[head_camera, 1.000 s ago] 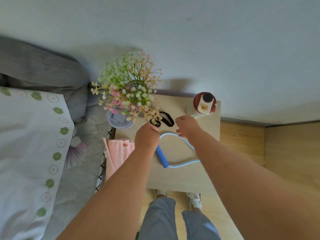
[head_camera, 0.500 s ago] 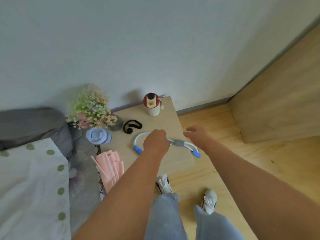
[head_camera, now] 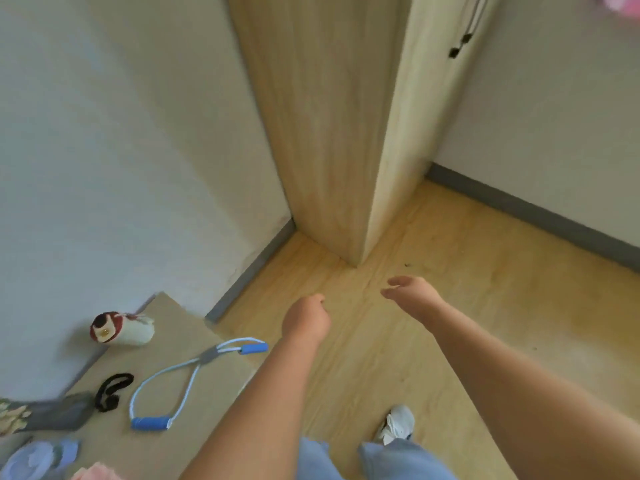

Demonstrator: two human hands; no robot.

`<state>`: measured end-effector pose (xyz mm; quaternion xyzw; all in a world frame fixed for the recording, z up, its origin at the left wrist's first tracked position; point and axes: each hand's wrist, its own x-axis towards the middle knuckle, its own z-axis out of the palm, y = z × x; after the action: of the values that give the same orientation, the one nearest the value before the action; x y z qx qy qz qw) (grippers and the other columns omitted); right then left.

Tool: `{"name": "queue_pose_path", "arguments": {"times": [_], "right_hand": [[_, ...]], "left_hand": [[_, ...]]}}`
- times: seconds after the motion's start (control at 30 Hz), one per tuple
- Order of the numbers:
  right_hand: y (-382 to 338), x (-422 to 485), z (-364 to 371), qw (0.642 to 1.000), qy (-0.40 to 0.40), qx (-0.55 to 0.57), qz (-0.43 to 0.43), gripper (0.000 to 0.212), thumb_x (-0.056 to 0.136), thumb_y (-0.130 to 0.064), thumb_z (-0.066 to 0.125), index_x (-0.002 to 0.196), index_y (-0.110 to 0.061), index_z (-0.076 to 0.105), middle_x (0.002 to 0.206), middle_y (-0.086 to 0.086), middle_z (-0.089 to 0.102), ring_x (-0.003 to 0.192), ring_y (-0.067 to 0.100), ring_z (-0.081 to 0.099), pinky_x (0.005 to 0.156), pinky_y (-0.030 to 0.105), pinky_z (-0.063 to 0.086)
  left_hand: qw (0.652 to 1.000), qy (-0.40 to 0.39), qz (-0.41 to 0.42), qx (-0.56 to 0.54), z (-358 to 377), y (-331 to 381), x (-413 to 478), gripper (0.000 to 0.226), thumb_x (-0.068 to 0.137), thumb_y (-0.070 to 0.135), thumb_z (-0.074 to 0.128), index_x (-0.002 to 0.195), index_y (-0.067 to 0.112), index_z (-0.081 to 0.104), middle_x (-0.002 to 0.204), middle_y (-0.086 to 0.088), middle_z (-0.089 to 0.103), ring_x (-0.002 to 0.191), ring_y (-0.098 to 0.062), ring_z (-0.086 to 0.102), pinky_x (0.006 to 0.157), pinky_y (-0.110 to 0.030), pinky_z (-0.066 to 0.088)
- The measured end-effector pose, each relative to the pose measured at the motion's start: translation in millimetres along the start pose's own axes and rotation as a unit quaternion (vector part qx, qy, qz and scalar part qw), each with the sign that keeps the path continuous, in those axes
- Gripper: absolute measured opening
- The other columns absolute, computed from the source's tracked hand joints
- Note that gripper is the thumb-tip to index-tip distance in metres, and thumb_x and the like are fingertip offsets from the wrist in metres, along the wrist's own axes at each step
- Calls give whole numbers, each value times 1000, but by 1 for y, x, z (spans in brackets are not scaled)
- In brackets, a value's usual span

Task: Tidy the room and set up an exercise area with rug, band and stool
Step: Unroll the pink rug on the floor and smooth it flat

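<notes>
A light-blue figure-eight exercise band (head_camera: 194,375) with blue foam grips lies on the wooden bedside table (head_camera: 166,445) at the lower left. My left hand (head_camera: 306,318) hovers over the floor just right of the band, fingers curled in a loose fist, holding nothing. My right hand (head_camera: 412,294) is further right over the wooden floor, fingers apart and empty. No rug or stool is in view.
On the table also sit a red-capped white bottle (head_camera: 119,329), a black hair band (head_camera: 112,389), a grey vase (head_camera: 55,415) and a pale blue cup (head_camera: 38,457). A wooden wardrobe corner (head_camera: 332,133) stands ahead. Bare wooden floor (head_camera: 485,306) extends right.
Both hands have come off the band, which stays on the table. My view has swung right, away from the table toward the wardrobe and floor.
</notes>
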<state>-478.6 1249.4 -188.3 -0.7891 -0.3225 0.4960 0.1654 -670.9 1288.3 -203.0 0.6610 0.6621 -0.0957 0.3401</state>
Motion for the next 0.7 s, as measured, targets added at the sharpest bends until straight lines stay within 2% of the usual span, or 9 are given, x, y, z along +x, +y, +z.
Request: {"name": "queue_pose_path", "arguments": {"times": [0.17,0.27,0.43,0.6,0.7], "right_hand": [[90,-15,-132,987,117,100,51,46,88,-30,63,131,-14,60,129,5,62,117,22,58,101,32,43],[144,-30,-185,966,173,174,86,44,88,-29,64,128,-12,61,128,6,62,118,23,58,100,31,42],[209,-48,-232,925,226,278,126,42,87,-26,67,126,-11,63,127,7,63,119,21,57,100,30,41],[278,-75,-287,875,288,345,177,43,88,-22,66,129,-10,60,129,9,61,120,22,57,98,27,39],[318,-98,-316,827,343,394,206,43,89,-19,64,130,-7,58,130,10,60,120,23,55,95,25,38]], "left_hand": [[990,-44,116,64,59,143,-10,41,96,27,46,137,26,52,138,-1,56,123,-25,55,98,-31,45],[973,-71,193,105,91,222,-19,42,95,28,47,137,24,52,139,-2,54,123,-26,54,100,-34,46],[935,-105,286,182,138,318,-33,44,95,30,45,138,22,49,141,-2,49,125,-25,52,100,-33,43],[871,-145,382,272,198,419,-51,45,96,29,42,141,22,45,145,-3,45,127,-25,50,102,-37,45],[819,-165,443,323,234,472,-75,45,97,30,41,142,22,44,142,-3,46,128,-25,49,103,-37,44]]}}
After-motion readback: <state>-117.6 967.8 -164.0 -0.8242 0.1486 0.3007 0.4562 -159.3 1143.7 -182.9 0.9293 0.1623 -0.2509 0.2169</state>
